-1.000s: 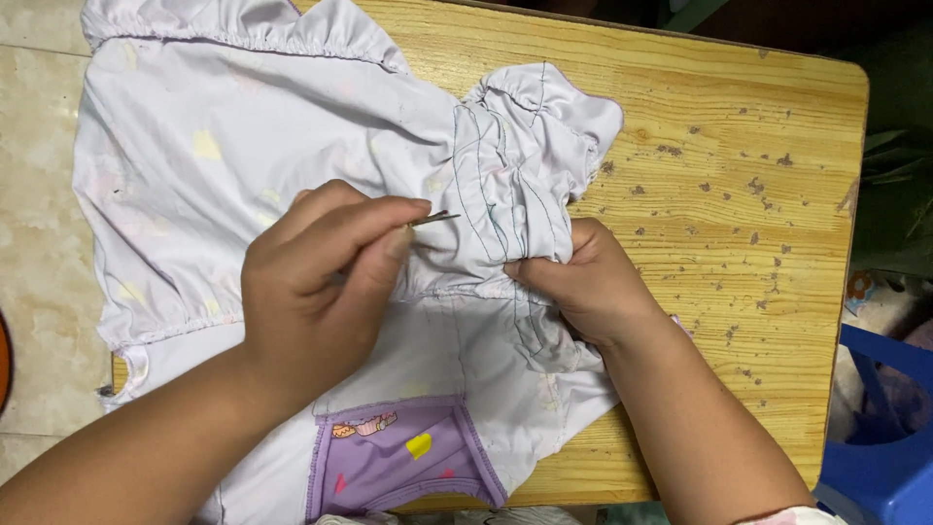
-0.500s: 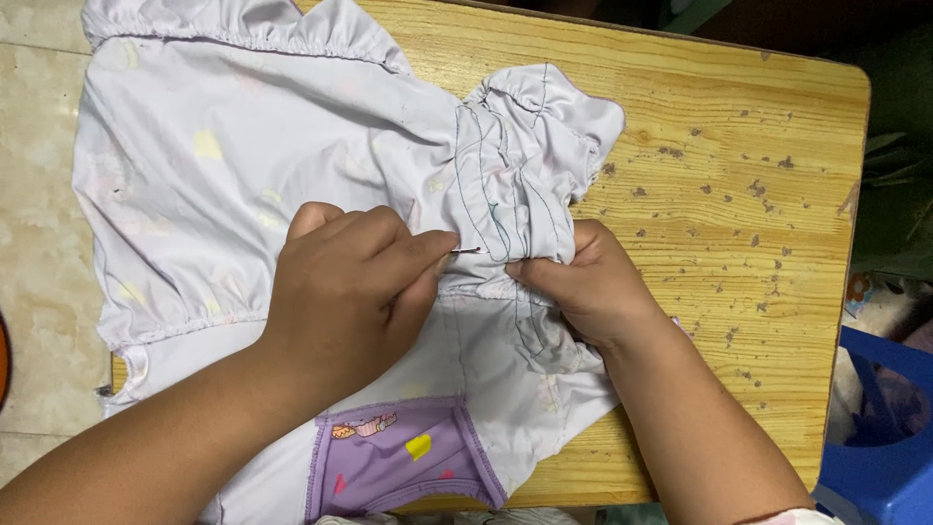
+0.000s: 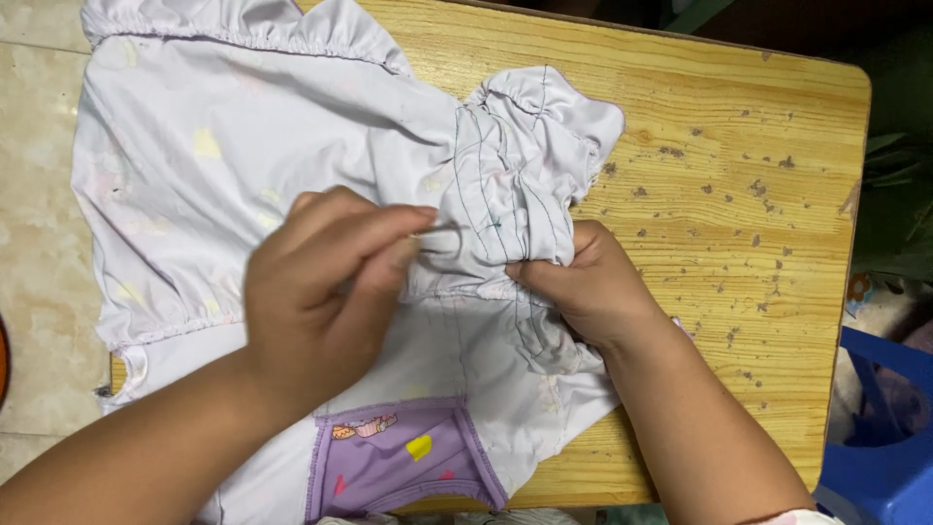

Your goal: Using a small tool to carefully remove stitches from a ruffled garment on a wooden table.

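The left hand [image 3: 326, 292] is pinching a needle [image 3: 442, 230] into the pale garment [image 3: 243, 126]. The right hand [image 3: 593, 287] is gripping the bunched fabric beside it, so a slip is risking a pricked finger

A wooden table [image 3: 719, 146] fills most of the view, its pale grain running left to right and its right half speckled with small dark marks. Its far right corner is rounded. To the left of it lies a floor of beige tiles [image 3: 34, 194]. At the near right corner stands a blue plastic stool [image 3: 880, 457], partly cut off by the edge. Beyond the table's right edge there is something dark green [image 3: 899, 214], perhaps leaves, too dim to tell.
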